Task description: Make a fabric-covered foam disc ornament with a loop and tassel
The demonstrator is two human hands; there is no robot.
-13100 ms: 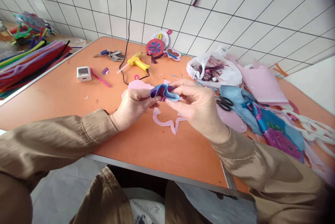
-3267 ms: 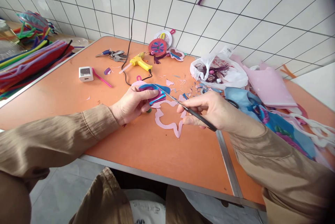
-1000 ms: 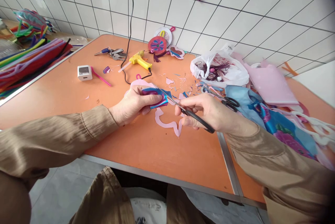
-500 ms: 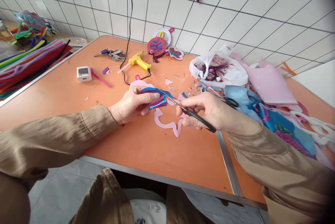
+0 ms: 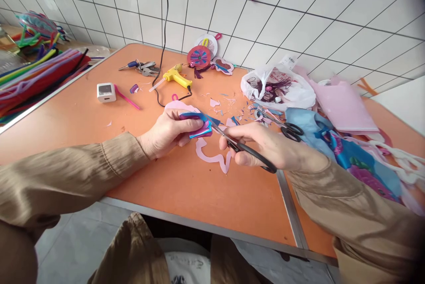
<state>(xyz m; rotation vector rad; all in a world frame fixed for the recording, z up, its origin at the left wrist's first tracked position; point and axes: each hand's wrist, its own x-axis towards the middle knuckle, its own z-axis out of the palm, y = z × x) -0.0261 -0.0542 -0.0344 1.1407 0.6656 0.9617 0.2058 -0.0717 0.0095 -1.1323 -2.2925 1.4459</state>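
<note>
Over the middle of the orange table [image 5: 186, 186], taking the folded blue-and-purple cloth [image 5: 201, 132] as the clock's centre, my left hand [image 5: 168, 132] is sitting at nine o'clock, pinching the layers between thumb and fingers. From just past three, my right hand [image 5: 262, 144] is gripping black-handled scissors [image 5: 233, 144], the blades reaching toward ten across the cloth's far edge; how widely they are parting, I cannot tell. The material is looking slippery, so in my judgement I should be squeezing the layers flat close to the blades, keeping that thumb clear of the edge, taking short snips and turning the cloth rather than twisting my right wrist. A pink cut-out outline [image 5: 213, 158] is lying at five, and a pink shape [image 5: 177, 105] is showing behind my left hand at ten. Small scraps [image 5: 215, 103] are scattering around one to two. Farther out, a yellow glue gun [image 5: 179, 78] is resting at eleven, a second pair of scissors [image 5: 292, 131] at three, and a flowered cloth [image 5: 361, 166] is spreading beyond it.
</note>
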